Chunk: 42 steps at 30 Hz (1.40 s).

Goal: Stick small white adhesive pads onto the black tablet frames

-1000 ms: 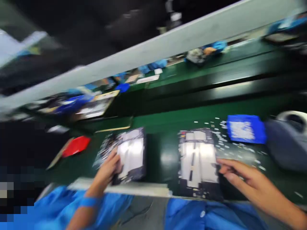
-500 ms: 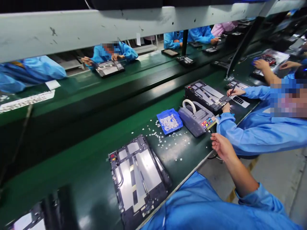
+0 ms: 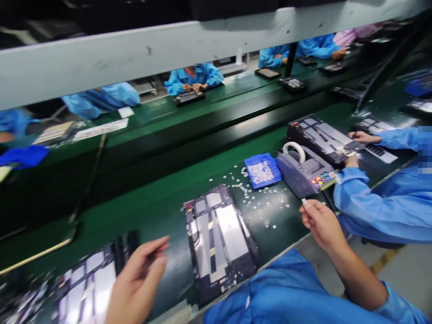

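Note:
My right hand (image 3: 319, 221) is pinched on a small white strip of tape (image 3: 303, 201) just below the grey tape dispenser (image 3: 305, 170). My left hand (image 3: 140, 279) hovers at the lower left with fingers stretched out, holding nothing, between two opened tablet backs. One tablet (image 3: 221, 240) lies in front of me on the green belt. The other tablet (image 3: 84, 288) lies at the lower left edge, blurred. A blue tray (image 3: 262, 170) of small white pieces sits beside the dispenser, with several white bits scattered round it.
A co-worker in a blue smock (image 3: 378, 198) works at a tablet (image 3: 324, 139) to the right. More people in blue sit across the far belt (image 3: 189, 108). A grey beam (image 3: 135, 54) runs overhead. The table edge runs along the bottom.
My right hand has lifted away from the dispenser with a tape strip. My left hand has come into view at the lower left. The view has swung left, showing the second tablet.

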Tool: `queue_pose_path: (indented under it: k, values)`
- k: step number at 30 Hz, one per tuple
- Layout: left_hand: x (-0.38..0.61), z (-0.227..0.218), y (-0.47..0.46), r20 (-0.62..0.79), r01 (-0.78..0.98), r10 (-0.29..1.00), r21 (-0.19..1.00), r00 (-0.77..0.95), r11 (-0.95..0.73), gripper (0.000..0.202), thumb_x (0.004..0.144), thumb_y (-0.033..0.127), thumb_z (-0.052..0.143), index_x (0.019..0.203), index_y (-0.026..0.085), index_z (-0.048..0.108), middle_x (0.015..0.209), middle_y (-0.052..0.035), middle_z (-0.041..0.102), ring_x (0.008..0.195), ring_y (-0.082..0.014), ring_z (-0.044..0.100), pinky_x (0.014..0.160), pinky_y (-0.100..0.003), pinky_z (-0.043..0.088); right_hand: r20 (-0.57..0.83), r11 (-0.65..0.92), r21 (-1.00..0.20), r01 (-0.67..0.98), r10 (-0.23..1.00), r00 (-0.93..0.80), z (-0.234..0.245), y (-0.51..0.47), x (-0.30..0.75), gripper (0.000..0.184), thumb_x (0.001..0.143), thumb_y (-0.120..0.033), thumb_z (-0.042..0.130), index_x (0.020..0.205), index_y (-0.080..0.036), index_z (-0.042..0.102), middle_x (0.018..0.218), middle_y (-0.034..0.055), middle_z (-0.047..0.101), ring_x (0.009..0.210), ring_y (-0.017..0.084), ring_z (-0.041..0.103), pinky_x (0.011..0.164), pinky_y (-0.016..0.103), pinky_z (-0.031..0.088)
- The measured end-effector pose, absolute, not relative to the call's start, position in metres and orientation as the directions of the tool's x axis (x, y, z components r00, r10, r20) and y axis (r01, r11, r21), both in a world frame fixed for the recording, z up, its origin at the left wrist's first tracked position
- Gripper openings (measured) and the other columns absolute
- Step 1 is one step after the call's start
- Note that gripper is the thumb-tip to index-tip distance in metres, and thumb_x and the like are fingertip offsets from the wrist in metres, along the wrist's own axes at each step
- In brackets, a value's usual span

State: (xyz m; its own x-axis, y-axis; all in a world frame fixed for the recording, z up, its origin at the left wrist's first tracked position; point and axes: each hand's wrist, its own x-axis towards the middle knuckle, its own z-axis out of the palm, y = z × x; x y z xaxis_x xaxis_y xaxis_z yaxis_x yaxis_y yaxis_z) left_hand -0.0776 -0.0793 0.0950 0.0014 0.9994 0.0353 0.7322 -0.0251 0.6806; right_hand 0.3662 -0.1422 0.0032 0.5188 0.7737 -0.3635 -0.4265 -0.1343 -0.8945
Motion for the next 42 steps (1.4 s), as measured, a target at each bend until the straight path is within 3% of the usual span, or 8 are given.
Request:
queue_pose_path:
  k: [5, 13, 18, 22, 27, 34, 38, 42]
  values:
    - [0.019, 0.115, -0.055, -0.128, 0.282, 0.963, 0.958, 0.236, 0.058, 0.032, 0.082, 0.038, 0.074, 0.107, 0.018, 0.071, 0.096, -0.0074, 0.074, 0.085, -0.0196, 0.069, 0.082, -0.033, 0.057, -0.199, -0.166, -0.96, -0.224, 0.971, 0.131, 0.046, -0.092, 0.276, 0.039, 0.081, -0.055, 0.083, 0.083, -0.018, 0.071, 0.072, 0.0032, 0.07, 0.056, 0.011, 0.056, 0.05, 0.023, 0.044]
    - [0.04, 0.098, -0.039, -0.165, -0.108, 0.953, 0.974, 0.254, 0.198, 0.026, 0.083, 0.038, 0.077, 0.089, 0.018, 0.061, 0.079, -0.0002, 0.063, 0.071, -0.0125, 0.058, 0.07, -0.026, 0.047, -0.085, -0.088, -0.996, -0.022, 0.991, -0.1, 0.071, -0.051, 0.199, 0.041, 0.083, -0.062, 0.075, 0.081, -0.02, 0.074, 0.062, 0.0018, 0.065, 0.055, 0.015, 0.058, 0.053, 0.028, 0.047]
    - [-0.004, 0.1, -0.026, -0.122, 0.087, 0.987, 0.99, 0.108, 0.113, 0.016, 0.089, 0.034, 0.066, 0.086, 0.019, 0.061, 0.076, 0.0011, 0.06, 0.07, -0.0132, 0.056, 0.069, -0.026, 0.046, 0.072, 0.129, -0.936, 0.327, 0.981, -0.179, 0.058, -0.036, 0.213, 0.03, 0.096, -0.047, 0.062, 0.104, -0.024, 0.079, 0.091, 0.0063, 0.079, 0.075, 0.022, 0.07, 0.068, 0.034, 0.055]
    - [-0.042, 0.109, -0.015, 0.02, 0.513, 0.97, 0.846, 0.242, -0.146, 0.007, 0.091, 0.024, 0.061, 0.085, 0.02, 0.064, 0.098, -0.0046, 0.073, 0.096, -0.0204, 0.066, 0.09, -0.035, 0.05, 0.376, 0.596, -0.508, 0.622, 0.803, -0.463, 0.05, -0.005, 0.228, 0.03, 0.105, -0.029, 0.05, 0.115, -0.023, 0.077, 0.11, 0.009, 0.077, 0.097, 0.025, 0.068, 0.089, 0.039, 0.052]
    - [-0.048, 0.104, -0.013, 0.062, 0.72, 0.86, 0.519, 0.507, -0.461, 0.013, 0.096, 0.017, 0.054, 0.091, 0.021, 0.065, 0.132, -0.0085, 0.072, 0.122, -0.0264, 0.063, 0.108, -0.044, 0.047, 0.325, 0.768, -0.123, 0.629, 0.63, -0.706, 0.048, 0.025, 0.215, 0.037, 0.104, -0.017, 0.051, 0.134, -0.025, 0.07, 0.105, 0.0084, 0.072, 0.085, 0.022, 0.057, 0.077, 0.035, 0.043]
    - [-0.041, 0.09, -0.008, -0.005, 0.768, 0.797, 0.271, 0.605, -0.581, 0.017, 0.097, 0.017, 0.053, 0.103, 0.018, 0.069, 0.145, -0.0129, 0.065, 0.134, -0.0331, 0.056, 0.11, -0.05, 0.044, 0.285, 0.806, 0.018, 0.592, 0.563, -0.776, 0.043, 0.035, 0.205, 0.042, 0.1, -0.012, 0.053, 0.137, -0.025, 0.068, 0.102, 0.0095, 0.067, 0.083, 0.022, 0.051, 0.074, 0.034, 0.036]
    - [-0.041, 0.093, -0.006, 0.002, 0.757, 0.791, 0.289, 0.612, -0.586, 0.018, 0.096, 0.015, 0.053, 0.105, 0.016, 0.068, 0.142, -0.0151, 0.067, 0.132, -0.0339, 0.058, 0.11, -0.05, 0.044, 0.268, 0.813, 0.012, 0.582, 0.558, -0.785, 0.04, 0.036, 0.207, 0.044, 0.099, -0.012, 0.052, 0.139, -0.023, 0.066, 0.103, 0.0098, 0.066, 0.084, 0.022, 0.051, 0.074, 0.035, 0.036]
    - [-0.041, 0.098, 0.002, 0.013, 0.718, 0.863, 0.548, 0.506, -0.429, 0.013, 0.093, 0.014, 0.055, 0.09, 0.021, 0.065, 0.123, -0.0083, 0.075, 0.12, -0.0269, 0.065, 0.105, -0.043, 0.048, 0.271, 0.819, -0.01, 0.574, 0.555, -0.787, 0.039, 0.038, 0.208, 0.043, 0.1, -0.014, 0.053, 0.139, -0.024, 0.067, 0.106, 0.0109, 0.067, 0.085, 0.023, 0.052, 0.074, 0.035, 0.036]
